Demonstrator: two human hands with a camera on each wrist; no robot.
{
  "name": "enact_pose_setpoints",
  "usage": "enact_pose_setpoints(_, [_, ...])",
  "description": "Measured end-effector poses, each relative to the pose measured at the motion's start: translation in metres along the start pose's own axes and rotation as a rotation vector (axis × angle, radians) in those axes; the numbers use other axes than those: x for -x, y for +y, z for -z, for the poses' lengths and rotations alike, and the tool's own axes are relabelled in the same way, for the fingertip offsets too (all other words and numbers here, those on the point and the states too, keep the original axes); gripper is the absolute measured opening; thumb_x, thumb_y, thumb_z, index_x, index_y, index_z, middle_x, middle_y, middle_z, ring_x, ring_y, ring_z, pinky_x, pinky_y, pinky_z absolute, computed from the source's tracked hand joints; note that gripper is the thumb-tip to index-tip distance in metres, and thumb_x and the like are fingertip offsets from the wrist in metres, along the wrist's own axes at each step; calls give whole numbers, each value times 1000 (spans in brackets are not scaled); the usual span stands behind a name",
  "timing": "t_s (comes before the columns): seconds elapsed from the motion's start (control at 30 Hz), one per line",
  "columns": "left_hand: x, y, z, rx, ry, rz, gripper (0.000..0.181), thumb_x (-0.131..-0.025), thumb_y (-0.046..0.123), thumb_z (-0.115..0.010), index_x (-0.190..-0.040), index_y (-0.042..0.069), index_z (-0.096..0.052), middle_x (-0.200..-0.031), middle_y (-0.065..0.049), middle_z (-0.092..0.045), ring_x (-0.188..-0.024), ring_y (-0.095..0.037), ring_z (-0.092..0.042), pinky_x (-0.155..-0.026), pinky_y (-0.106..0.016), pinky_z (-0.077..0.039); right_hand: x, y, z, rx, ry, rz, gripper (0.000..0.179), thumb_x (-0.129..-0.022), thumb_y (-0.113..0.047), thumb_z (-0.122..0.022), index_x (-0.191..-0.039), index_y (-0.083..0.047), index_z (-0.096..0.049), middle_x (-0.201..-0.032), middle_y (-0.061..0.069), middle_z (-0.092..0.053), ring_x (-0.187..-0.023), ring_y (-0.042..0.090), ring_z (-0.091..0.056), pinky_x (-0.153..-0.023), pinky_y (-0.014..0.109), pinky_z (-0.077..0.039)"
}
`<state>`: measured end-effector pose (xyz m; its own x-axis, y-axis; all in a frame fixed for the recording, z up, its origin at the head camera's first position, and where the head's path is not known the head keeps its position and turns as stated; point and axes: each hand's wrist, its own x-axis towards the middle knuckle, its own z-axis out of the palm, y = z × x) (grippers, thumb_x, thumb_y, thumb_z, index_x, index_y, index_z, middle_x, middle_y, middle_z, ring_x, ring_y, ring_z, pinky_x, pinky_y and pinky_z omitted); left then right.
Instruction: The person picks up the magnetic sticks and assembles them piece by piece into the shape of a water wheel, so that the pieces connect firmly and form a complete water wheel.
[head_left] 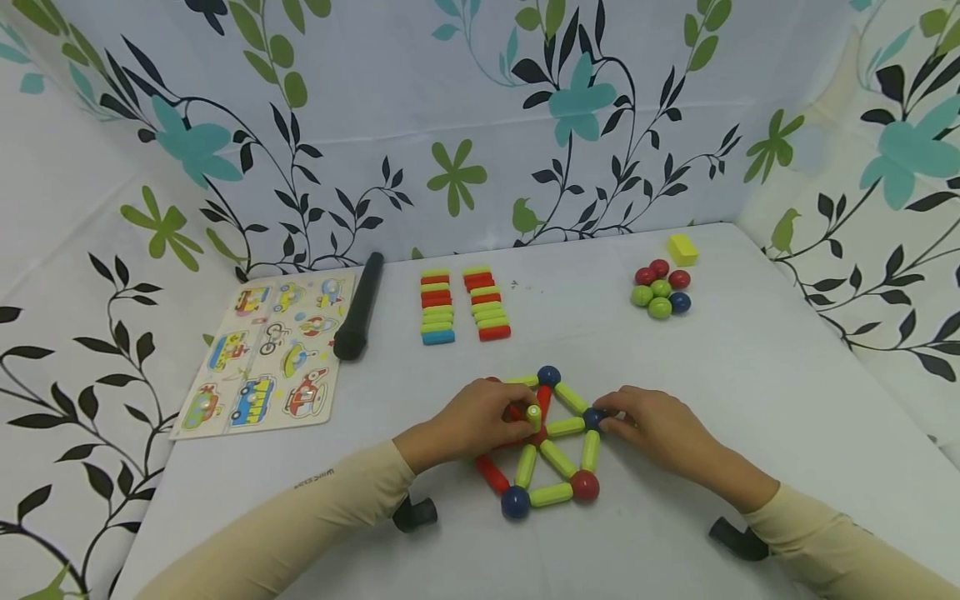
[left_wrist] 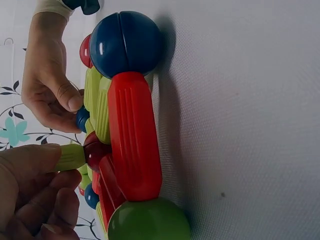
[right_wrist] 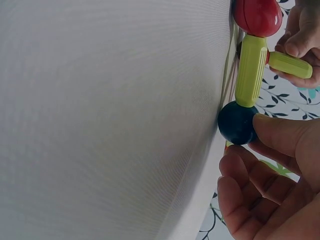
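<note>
A flat wheel of magnetic rods and balls lies on the table, with yellow-green and red rods running out from a red centre ball (left_wrist: 95, 152). My left hand (head_left: 480, 419) pinches a yellow-green rod (head_left: 534, 417) that stands upright on that ball. At the wheel's right side, my right hand (head_left: 660, 427) holds a blue ball (right_wrist: 237, 123) between thumb and fingers. Along the near edge sit another blue ball (head_left: 515, 502) and a red ball (head_left: 585, 485), joined by a yellow-green rod (head_left: 551, 494). A green ball (left_wrist: 149, 220) on the left side is hidden by my left hand in the head view.
Two columns of loose rods (head_left: 437, 312) lie beyond the wheel. Several loose balls (head_left: 660, 307) and a yellow block (head_left: 682, 249) sit at the back right. To the left are a picture puzzle board (head_left: 258, 358) and a black stick-like object (head_left: 363, 308).
</note>
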<state>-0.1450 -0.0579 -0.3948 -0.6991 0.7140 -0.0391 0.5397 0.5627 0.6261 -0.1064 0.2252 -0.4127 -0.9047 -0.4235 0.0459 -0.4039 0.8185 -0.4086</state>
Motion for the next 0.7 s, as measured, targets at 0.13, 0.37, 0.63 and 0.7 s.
enact_pose_setpoints(0.13, [0, 1, 0, 2, 2, 7, 13, -93, 17, -75, -106, 18, -71, -100, 7, -75, -84, -4, -61, -75, -20, -51, -1, 0, 0, 7, -4, -4, 24, -89, -14, -78, -113, -11, -76, -94, -7, -72, -79, 5, -62, -71, 29, -56])
enact_pose_setpoints(0.37, [10, -1, 5, -29, 8, 56, 28, -93, 23, -75, -119, 16, -70, -105, 6, -73, -95, -9, -64, -82, -24, -53, -1, -1, -2, 10, -7, -2, 25, -89, -15, -78, -113, -11, -75, -95, -6, -72, -78, 5, -62, -70, 29, -55])
enact_pose_setpoints(0.63, [44, -12, 17, -178, 34, 100, 19, -91, 23, -78, -108, 16, -75, -93, 9, -69, -87, -11, -60, -76, -26, -53, -2, 0, -1, 6, -16, -1, 25, -89, -15, -78, -114, -12, -75, -97, -6, -73, -80, 7, -64, -72, 31, -57])
enact_pose_setpoints(0.7, [51, -16, 17, -204, 29, 108, 18, -90, 24, -78, -107, 17, -76, -90, 10, -67, -86, -10, -59, -74, -25, -53, -3, 1, -1, 7, -20, 4, 25, -89, -15, -78, -114, -12, -75, -98, -6, -73, -81, 7, -64, -72, 31, -57])
